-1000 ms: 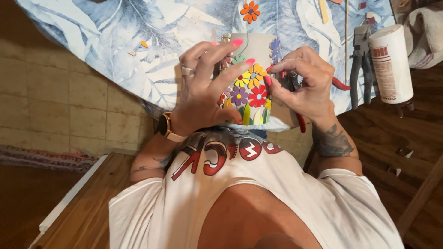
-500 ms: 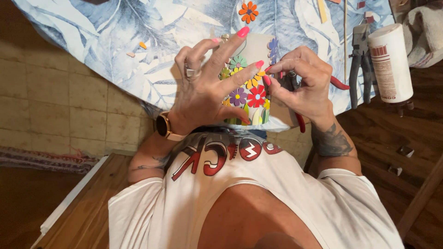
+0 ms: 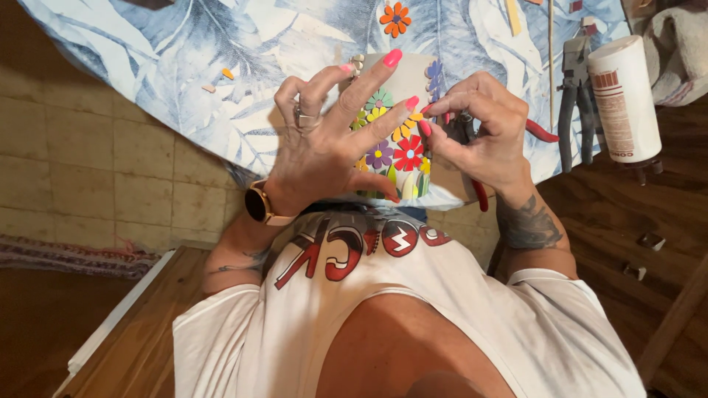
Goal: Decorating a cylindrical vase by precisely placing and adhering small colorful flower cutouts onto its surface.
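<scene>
A: Where is the board (image 3: pixel 402 74)?

B: Centre of the frame, upper half, lying on the blue leaf-print cloth (image 3: pixel 184 66). Its lower part is covered with small coloured flower tiles (image 3: pixel 407 152).

A: And the left hand (image 3: pixel 332 151)?

B: It lies spread over the board's left side, fingers fanned wide, the index fingertip up near the board's top edge. It grips nothing; it presses flat on the tiles.

A: The right hand (image 3: pixel 483 136)?

B: Curled tight, just right of the board. It holds red-handled nippers (image 3: pixel 479 193), whose handles stick out below and to the right of the palm. Thumb and forefinger are pinched together at the board's right edge; whether a chip sits between them I cannot tell.

A: Anything else nearby?

B: An orange flower (image 3: pixel 396 18) at top centre, pliers (image 3: pixel 574 88) and a white bottle (image 3: pixel 625 99) at upper right.
</scene>
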